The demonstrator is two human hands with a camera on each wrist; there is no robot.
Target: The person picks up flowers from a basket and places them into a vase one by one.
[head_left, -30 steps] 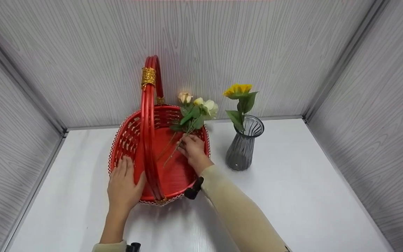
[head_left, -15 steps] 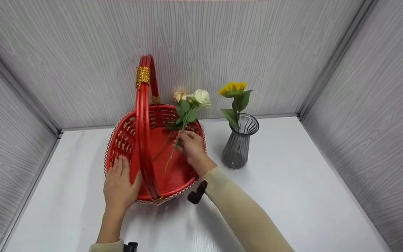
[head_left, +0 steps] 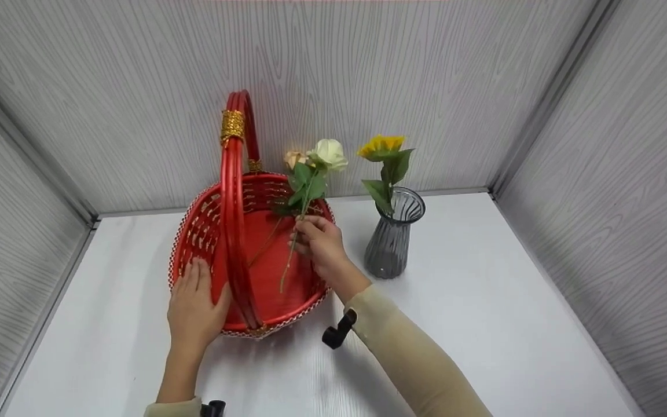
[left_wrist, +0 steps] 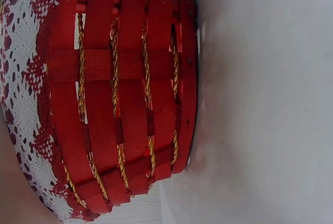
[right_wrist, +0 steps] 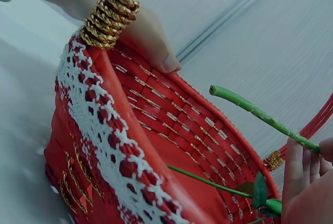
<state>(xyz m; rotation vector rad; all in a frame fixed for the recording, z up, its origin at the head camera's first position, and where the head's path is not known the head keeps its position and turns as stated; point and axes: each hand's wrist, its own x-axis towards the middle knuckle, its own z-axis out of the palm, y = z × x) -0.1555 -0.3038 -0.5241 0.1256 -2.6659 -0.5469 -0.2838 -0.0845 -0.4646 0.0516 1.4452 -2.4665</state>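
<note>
In the head view my right hand pinches the green stem of a white rose, its bloom up and the stem slanting down over the basket. The stem's cut end points away from the hand in the right wrist view. My left hand rests on the left rim of the red woven basket, fingers straight. A peach rose stands partly behind the white one. A second green stem lies inside the basket. The left wrist view shows mostly the basket's outer wall.
A grey ribbed glass vase with a yellow sunflower stands right of the basket. The tall basket handle, wrapped in gold cord, arches over the middle. Grey wood-grain panels bound the white table.
My right hand has drawn the white rose slightly up and apart from the peach one, its stem now steeper. My left hand stays on the rim. The whole view has shifted a little.
</note>
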